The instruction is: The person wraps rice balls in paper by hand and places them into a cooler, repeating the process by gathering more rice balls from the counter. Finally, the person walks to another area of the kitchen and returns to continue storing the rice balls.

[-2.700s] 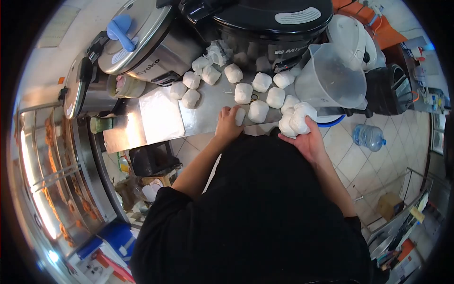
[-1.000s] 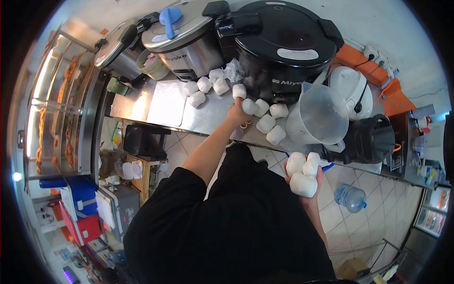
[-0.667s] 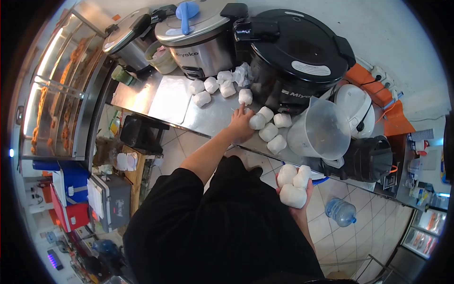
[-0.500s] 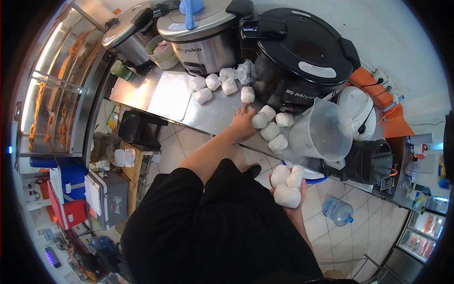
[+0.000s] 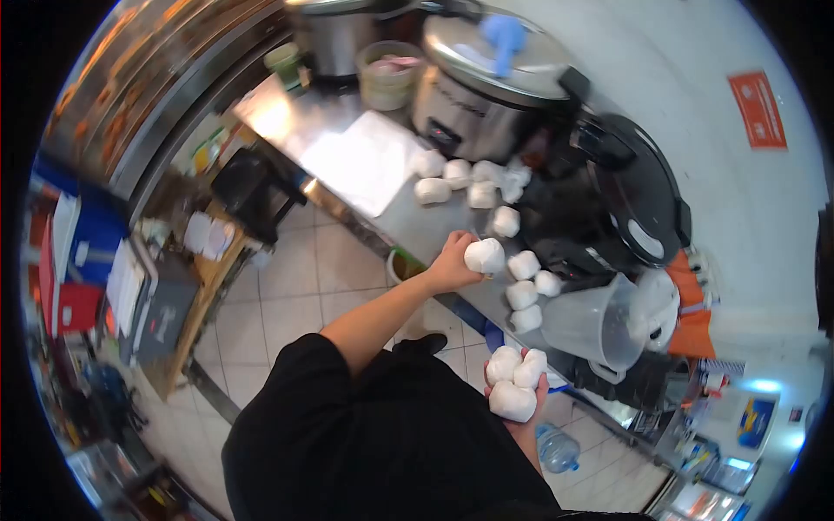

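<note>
My left hand (image 5: pixel 452 263) is closed around a white wrapped ball (image 5: pixel 485 255) at the front edge of the metal counter (image 5: pixel 395 224). Lower right, my right hand (image 5: pixel 542 395) cradles three white balls (image 5: pixel 512 401) clustered together. Several similar balls (image 5: pixel 482 194) lie on the counter by the silver cooker (image 5: pixel 465 108), with a crumpled clear plastic bag (image 5: pixel 516 179) next to them. Another group of balls (image 5: pixel 522 294) sits beside the translucent jug (image 5: pixel 595 323).
A black cooker (image 5: pixel 638 191) stands behind the balls. White paper (image 5: pixel 365 163) and a tub (image 5: pixel 389 78) are farther left on the counter. Below are a black stool (image 5: pixel 248 187), a water bottle (image 5: pixel 558 448) and a grey cooler (image 5: pixel 165 300).
My left hand has closed on a ball and come away from the counter group. My right hand still holds its three balls. The camera view has turned and shifted.
</note>
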Demonstrator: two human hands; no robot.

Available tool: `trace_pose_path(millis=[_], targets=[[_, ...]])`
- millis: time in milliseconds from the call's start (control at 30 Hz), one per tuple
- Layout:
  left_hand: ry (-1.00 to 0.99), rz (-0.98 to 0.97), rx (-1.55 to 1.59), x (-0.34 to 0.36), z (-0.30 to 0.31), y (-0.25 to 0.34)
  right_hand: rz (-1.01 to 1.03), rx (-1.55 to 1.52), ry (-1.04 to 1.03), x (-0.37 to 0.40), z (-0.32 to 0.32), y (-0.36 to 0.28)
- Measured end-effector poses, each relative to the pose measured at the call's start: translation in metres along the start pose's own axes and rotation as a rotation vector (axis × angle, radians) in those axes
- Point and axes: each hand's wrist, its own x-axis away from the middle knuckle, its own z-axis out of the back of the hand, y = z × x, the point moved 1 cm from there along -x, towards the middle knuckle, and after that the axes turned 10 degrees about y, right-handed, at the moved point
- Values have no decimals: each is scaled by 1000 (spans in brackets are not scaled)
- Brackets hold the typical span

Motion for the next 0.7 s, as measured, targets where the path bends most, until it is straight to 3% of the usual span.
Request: trace_pose_path(millis=[33, 100, 167, 233, 300, 333, 367, 400, 567, 633, 700], targets=[[49, 24, -3, 23, 29, 3, -9, 41, -9, -3, -11, 9], [-85, 188, 431, 80, 98, 9, -85, 179, -51, -16, -26, 28], [-159, 146, 522, 152, 189, 46, -113, 323, -118, -22, -63, 63], [-274, 243, 603, 210, 261, 75, -271, 321, -161, -50, -94, 107], [-244, 262, 632, 265, 318, 95, -380, 409, -231, -73, -125, 162], [-216, 308, 706, 292, 335, 91, -426, 487, -271, -87, -138, 190], [-177, 179, 533, 310, 356, 88, -465, 511, -315, -101, -150, 217], [-156, 180, 535, 332, 405, 123, -549, 586, -294, -64, -189, 243], [95, 128, 467, 422, 480, 79, -819, 759, -486, -83, -250, 384], [219, 267, 435, 441, 514, 92, -872, 782, -443, -77, -281, 421], [366, 511, 697, 459, 529, 71, -949, 933, -481, -89, -303, 464]])
